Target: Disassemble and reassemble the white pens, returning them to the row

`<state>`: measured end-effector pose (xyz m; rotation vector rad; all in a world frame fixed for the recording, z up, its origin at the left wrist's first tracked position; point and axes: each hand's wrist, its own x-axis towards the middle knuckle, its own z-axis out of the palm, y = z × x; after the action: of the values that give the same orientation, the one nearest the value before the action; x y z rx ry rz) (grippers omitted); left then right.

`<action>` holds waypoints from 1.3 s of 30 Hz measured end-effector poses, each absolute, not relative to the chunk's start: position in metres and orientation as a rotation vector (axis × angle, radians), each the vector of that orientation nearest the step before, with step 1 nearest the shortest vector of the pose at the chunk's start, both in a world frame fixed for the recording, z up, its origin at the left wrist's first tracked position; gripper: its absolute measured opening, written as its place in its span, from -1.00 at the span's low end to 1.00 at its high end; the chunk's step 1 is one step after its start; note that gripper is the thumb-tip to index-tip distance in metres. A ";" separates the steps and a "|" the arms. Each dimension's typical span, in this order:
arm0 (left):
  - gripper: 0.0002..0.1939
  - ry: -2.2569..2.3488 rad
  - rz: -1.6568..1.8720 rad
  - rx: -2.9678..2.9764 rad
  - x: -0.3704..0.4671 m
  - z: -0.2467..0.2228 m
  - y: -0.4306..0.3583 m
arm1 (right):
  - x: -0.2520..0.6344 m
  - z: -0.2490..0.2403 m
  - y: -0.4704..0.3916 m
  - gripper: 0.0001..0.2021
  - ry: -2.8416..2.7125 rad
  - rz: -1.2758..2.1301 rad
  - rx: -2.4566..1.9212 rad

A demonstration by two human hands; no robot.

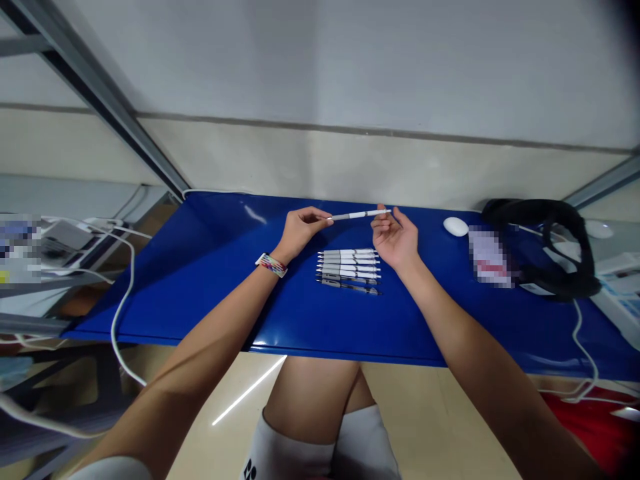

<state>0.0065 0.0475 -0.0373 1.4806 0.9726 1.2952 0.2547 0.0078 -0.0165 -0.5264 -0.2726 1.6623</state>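
Above the blue table (210,280) I hold a white pen (359,215) level between both hands. My left hand (300,230) pinches its left end; a colourful band sits on that wrist. My right hand (395,237) touches the right end with its fingertips, palm turned up. Just below the held pen, a row of several white and grey pens (349,270) lies side by side on the table between my hands.
A white mouse (455,226) and a black strapped headset (545,247) lie at the right. White cables (120,300) hang off the left edge near a grey box (65,237). A metal frame post (100,107) slants at the left. My knees are under the front edge.
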 end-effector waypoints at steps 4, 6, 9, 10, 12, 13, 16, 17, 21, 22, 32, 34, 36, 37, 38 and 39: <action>-0.72 0.975 1.290 1.486 0.007 -0.037 0.048 | 0.255 -0.018 0.010 -0.95 -0.340 1.652 -0.555; -0.73 0.975 1.296 1.480 0.007 -0.037 0.048 | 0.255 -0.018 0.010 -0.96 -0.345 1.643 -0.570; -0.73 0.960 1.301 1.483 0.007 -0.037 0.047 | 0.253 -0.017 0.010 -0.93 -0.279 1.649 -0.581; -0.73 0.958 1.300 1.487 0.007 -0.037 0.047 | 0.253 -0.016 0.009 -0.92 -0.266 1.651 -0.580; -0.72 0.959 1.298 1.493 0.007 -0.037 0.047 | 0.253 -0.016 0.009 -0.92 -0.283 1.647 -0.576; -0.72 0.963 1.300 1.494 0.007 -0.037 0.047 | 0.254 -0.016 0.009 -0.92 -0.305 1.643 -0.576; -0.72 0.968 1.303 1.502 0.007 -0.037 0.047 | 0.254 -0.017 0.009 -0.94 -0.337 1.644 -0.590; -0.71 0.966 1.301 1.504 0.007 -0.037 0.047 | 0.254 -0.017 0.010 -0.93 -0.328 1.645 -0.591; -0.72 0.962 1.296 1.510 0.006 -0.036 0.047 | 0.254 -0.018 0.009 -0.92 -0.296 1.631 -0.574; -0.72 0.961 1.297 1.514 0.007 -0.036 0.047 | 0.253 -0.018 0.010 -0.93 -0.312 1.626 -0.585; -0.74 0.945 1.310 1.568 0.001 -0.034 0.046 | 0.257 -0.027 0.009 -0.70 -0.948 1.207 -0.948; -0.75 0.927 1.280 1.602 -0.003 -0.031 0.045 | 0.261 -0.030 0.007 -0.73 -1.140 1.030 -1.035; -0.72 0.910 1.205 1.645 -0.007 -0.028 0.045 | 0.266 -0.031 0.004 -0.76 -1.315 0.923 -1.102; -0.69 0.911 1.157 1.671 -0.009 -0.027 0.044 | 0.269 -0.031 0.003 -0.78 -1.395 0.890 -1.128; -0.67 0.920 1.103 1.704 -0.011 -0.026 0.044 | 0.272 -0.030 0.002 -0.79 -1.473 0.867 -1.151; -0.67 0.934 1.048 1.745 -0.013 -0.025 0.044 | 0.275 -0.030 0.001 -0.80 -1.546 0.845 -1.173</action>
<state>-0.0131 0.0437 -0.0250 1.7452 0.9345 1.0481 0.2750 0.0005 -0.0295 -1.1728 -1.5465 0.8455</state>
